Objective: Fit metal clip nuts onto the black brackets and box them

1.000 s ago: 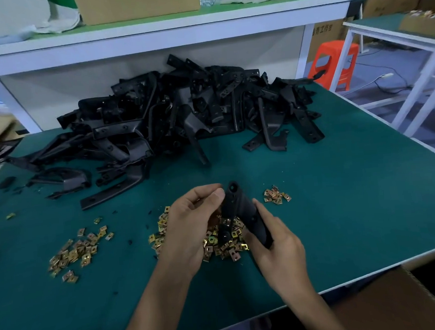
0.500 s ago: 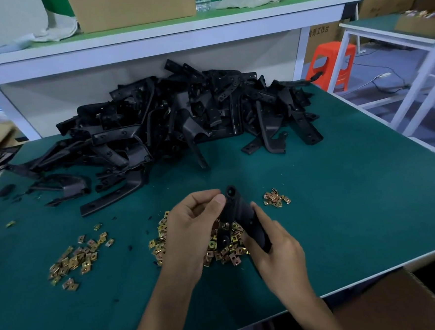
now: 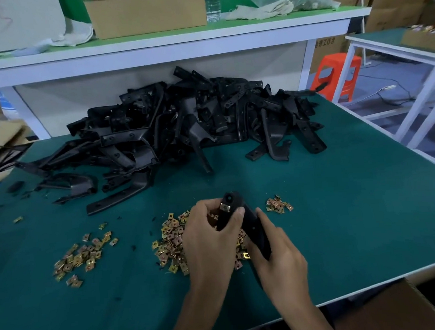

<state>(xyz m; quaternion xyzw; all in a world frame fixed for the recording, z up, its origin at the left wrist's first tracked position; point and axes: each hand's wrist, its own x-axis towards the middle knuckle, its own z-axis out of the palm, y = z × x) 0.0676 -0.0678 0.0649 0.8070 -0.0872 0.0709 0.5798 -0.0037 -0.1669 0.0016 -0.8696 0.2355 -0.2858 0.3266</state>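
Two hands are closed round one black bracket (image 3: 255,230) above the middle heap of clip nuts (image 3: 171,241) on the green table (image 3: 355,206). The bracket's lower length is gripped by the right hand (image 3: 278,256). Its upper end is wrapped by the fingers of the left hand (image 3: 208,237), whose thumb is pressed just beside a silvery clip nut (image 3: 225,207) seated near the bracket's tip, below a round hole. Whether the clip has been pushed fully home cannot be told.

Several failures are judged possible. If the clip is pressed askew, its hole may be left out of line with the bracket's, and a faulty part would be boxed. Were the thumb to slip, the clip could be sprung off and lost among the loose nuts directly below. A thumb may also be nicked by the clip's metal edge. The big pile of brackets (image 3: 182,126) is heaped loosely at the back, and a slide may be set off when the next is pulled out. A cardboard box (image 3: 401,309) is seen below the table's near edge, at right; its inside is not shown.

Little writing can be read. Chinese characters are printed on a carton (image 3: 325,47) beyond the table; the last three appear to read 工作台. A blue label is carried by a bottle (image 3: 212,2) on the shelf (image 3: 177,42), but its print is too small to be made out.
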